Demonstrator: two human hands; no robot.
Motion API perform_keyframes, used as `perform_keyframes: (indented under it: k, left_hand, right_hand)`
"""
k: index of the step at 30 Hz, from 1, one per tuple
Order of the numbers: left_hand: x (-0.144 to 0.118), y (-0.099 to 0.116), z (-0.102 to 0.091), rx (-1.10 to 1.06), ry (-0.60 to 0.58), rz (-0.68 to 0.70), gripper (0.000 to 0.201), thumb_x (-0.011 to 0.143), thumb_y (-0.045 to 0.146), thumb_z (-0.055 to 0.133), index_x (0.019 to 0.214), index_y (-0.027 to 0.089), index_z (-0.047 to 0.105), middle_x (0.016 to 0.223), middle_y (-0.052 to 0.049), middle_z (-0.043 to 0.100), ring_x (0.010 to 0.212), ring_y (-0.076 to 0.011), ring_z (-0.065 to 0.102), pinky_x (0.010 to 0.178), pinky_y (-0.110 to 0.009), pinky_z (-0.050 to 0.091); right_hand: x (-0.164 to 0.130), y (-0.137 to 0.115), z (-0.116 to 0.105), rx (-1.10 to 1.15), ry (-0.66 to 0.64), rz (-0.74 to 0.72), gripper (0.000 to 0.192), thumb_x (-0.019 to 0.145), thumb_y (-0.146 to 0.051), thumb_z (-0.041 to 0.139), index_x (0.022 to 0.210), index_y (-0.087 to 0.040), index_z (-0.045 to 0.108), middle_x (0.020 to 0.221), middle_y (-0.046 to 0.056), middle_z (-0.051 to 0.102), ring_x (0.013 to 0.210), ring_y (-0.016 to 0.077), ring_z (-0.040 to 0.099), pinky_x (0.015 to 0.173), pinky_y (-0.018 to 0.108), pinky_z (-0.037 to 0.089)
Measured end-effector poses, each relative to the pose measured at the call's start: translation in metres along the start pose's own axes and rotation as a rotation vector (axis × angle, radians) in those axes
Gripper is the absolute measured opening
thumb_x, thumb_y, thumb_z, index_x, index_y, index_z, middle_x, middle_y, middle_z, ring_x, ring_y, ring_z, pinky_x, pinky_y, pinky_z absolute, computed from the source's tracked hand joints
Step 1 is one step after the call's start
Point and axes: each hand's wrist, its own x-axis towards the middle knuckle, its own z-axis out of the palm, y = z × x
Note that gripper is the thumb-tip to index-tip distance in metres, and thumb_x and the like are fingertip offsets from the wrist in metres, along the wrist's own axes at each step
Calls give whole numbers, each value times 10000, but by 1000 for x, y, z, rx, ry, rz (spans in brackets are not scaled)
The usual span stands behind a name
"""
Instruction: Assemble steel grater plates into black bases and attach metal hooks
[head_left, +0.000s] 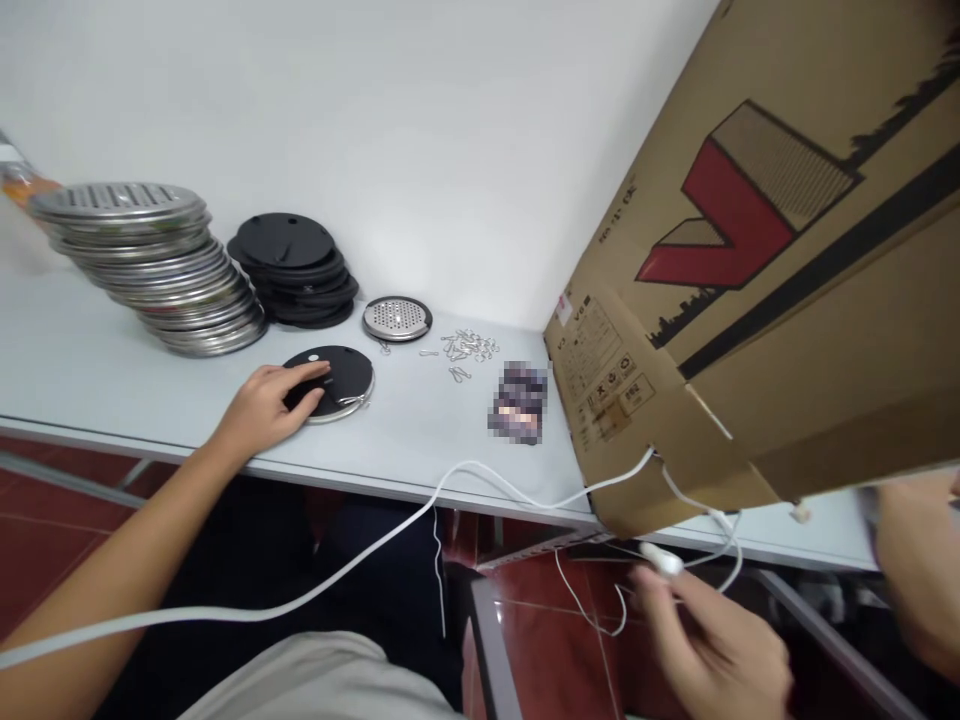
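Left hand rests flat on 1 assembled disc; right hand pinches a white cable; 2 stacks remain untouched.

Left hand on disc; clips right; stacks behind.

Hidden and unreadable parts around the cardboard box

The box runs off the top and right edges; its printed label is too small to read. Left of it a small object is pixelated. Below it, the right hand is motion-blurred and cropped.
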Motion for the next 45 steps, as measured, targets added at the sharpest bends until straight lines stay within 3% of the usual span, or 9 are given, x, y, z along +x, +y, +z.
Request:
perform_keyframes:
  k: [6,12,18,26,31,35,36,39,45]
  left_hand:
    - [1,0,2,-55,-6,-55,589,928,427,499,1471,212,429,1259,-71,702,1014,-255,682,1041,-425,420]
    - [3,-5,6,-49,34,-54,558,932,458,474,1431,208,472,1264,-84,691,1234,-280,583,1098,-442,360]
    - [10,-9,8,-71,36,-140,606,936,482,451,1451,163,443,1310,-129,650,1241,-302,569,1095,-463,387]
    - [12,-25,18,-146,69,-153,579,975,515,352,1326,105,561,1370,-161,584,1300,-280,511,1153,-424,343]
    - [11,-25,18,-183,56,-187,554,978,510,370,1308,113,572,1365,-154,589,1294,-271,516,1155,-421,346]
    - [12,-24,17,-199,48,-205,566,984,514,353,1304,106,581,1361,-158,590,1286,-265,523,1156,-414,345]
    - [13,-25,18,-198,43,-208,569,984,516,351,1304,107,583,1360,-157,590,1286,-266,523,1156,-414,344]
    - [14,-27,19,-197,33,-222,582,980,527,346,1309,110,586,1359,-157,591,1280,-271,526,1151,-424,348]
    - [15,-26,19,-243,13,-220,628,967,573,353,1350,121,563,1386,-150,575,1304,-272,513,1162,-425,340]
  right_hand:
    - [22,-22,58,-169,-227,172,499,979,-471,433,599,-190,593,443,15,524,385,123,455,474,257,320]
    - [23,-7,26,46,-496,159,478,946,-530,455,688,-194,676,591,42,652,553,177,603,579,255,456]
    - [-2,62,-21,-263,-181,357,465,854,-623,497,758,-227,722,635,87,698,597,305,682,580,368,470]
    - [63,104,36,-388,-369,325,189,789,-298,567,646,-207,650,671,149,680,564,254,626,604,361,388]
    - [56,76,29,-389,-229,385,161,752,-282,572,607,-234,622,622,130,668,558,273,607,577,363,382]
    - [5,21,12,-389,301,453,408,910,-511,464,775,-211,706,546,94,613,547,264,608,506,337,358]
    - [-6,8,13,-393,334,416,467,909,-548,467,776,-185,728,495,83,575,473,236,550,484,334,343]
    - [-19,-16,30,-267,80,216,507,906,-581,502,826,-159,774,539,74,641,457,177,564,506,290,359]
    - [34,-18,79,-291,-279,273,433,923,-468,493,674,-191,715,662,118,727,605,259,671,605,320,403]
